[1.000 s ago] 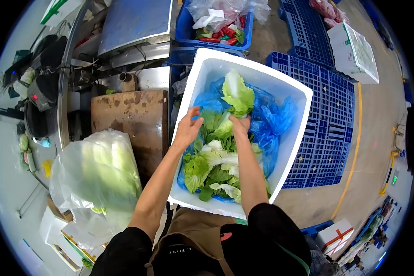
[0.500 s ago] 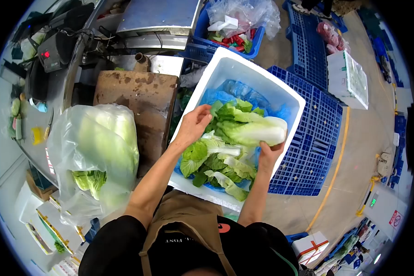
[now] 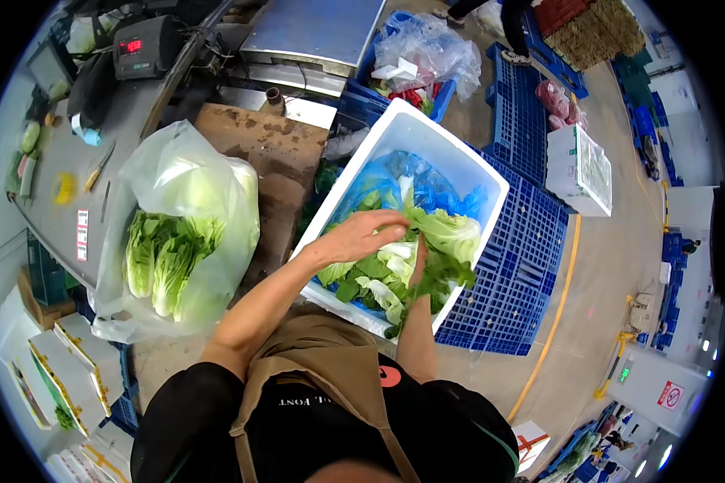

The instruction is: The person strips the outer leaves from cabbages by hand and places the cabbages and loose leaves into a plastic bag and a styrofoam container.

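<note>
A white foam box (image 3: 354, 161), lined with a blue plastic bag (image 3: 415, 167), stands in front of me with loose green leaves (image 3: 387, 298) inside. Over it my left hand (image 3: 370, 237) has its fingers apart, close to a leafy cabbage (image 3: 449, 233). My right hand (image 3: 418, 262) is beneath the cabbage, mostly covered by leaves, so its fingers are hidden. To the left a clear plastic bag (image 3: 149, 173) holds several cabbages (image 3: 177, 270), with its opening facing me.
Blue pallets (image 3: 511, 266) lie right of the box. Beyond are a blue crate (image 3: 443, 101) with red peppers, a white foam box (image 3: 578, 169) and a person's legs (image 3: 514, 28). A scale display (image 3: 141, 48) and knife (image 3: 99, 167) are on the left counter.
The cabbage has turned, its leaves now hanging over the box's right part. My left hand has moved right, toward it. The view has swung left, showing more of the bagged cabbages.
</note>
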A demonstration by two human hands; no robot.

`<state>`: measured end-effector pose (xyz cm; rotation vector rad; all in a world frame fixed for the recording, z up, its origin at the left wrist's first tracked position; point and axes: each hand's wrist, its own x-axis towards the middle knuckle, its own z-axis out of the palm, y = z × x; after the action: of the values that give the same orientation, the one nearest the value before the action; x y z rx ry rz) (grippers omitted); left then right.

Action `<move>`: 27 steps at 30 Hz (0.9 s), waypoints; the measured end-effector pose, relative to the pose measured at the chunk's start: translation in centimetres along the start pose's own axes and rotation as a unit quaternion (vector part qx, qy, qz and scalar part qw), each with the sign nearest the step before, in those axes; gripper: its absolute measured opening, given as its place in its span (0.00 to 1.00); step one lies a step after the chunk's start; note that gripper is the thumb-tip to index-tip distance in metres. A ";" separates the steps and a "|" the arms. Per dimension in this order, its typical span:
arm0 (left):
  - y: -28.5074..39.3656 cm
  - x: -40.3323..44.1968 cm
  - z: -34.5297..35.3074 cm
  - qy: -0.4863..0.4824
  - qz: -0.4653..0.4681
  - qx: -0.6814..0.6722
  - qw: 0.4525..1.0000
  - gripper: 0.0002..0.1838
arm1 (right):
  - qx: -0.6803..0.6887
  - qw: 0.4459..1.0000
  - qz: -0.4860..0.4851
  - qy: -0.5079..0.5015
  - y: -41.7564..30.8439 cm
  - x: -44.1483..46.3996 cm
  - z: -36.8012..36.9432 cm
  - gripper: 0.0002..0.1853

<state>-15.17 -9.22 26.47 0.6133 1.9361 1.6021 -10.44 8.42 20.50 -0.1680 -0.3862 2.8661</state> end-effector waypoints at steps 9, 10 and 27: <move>0.4 -3.4 0.0 0.234 -0.026 -0.184 0.954 0.24 | -0.024 0.998 0.045 -0.027 -1.2 2.8 0.4 0.46; -0.2 -3.2 0.2 0.248 -0.032 -0.287 0.925 0.24 | -0.026 0.998 0.047 -0.029 -1.3 3.1 0.3 0.46; -6.6 -1.3 8.2 -0.086 -0.128 -0.647 0.747 0.18 | -0.108 0.994 0.004 -0.030 -8.9 7.2 -3.7 0.46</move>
<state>-8.73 -5.25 19.01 -0.1167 0.3846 2.0786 -14.82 19.51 18.87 -0.1208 -0.7094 2.8373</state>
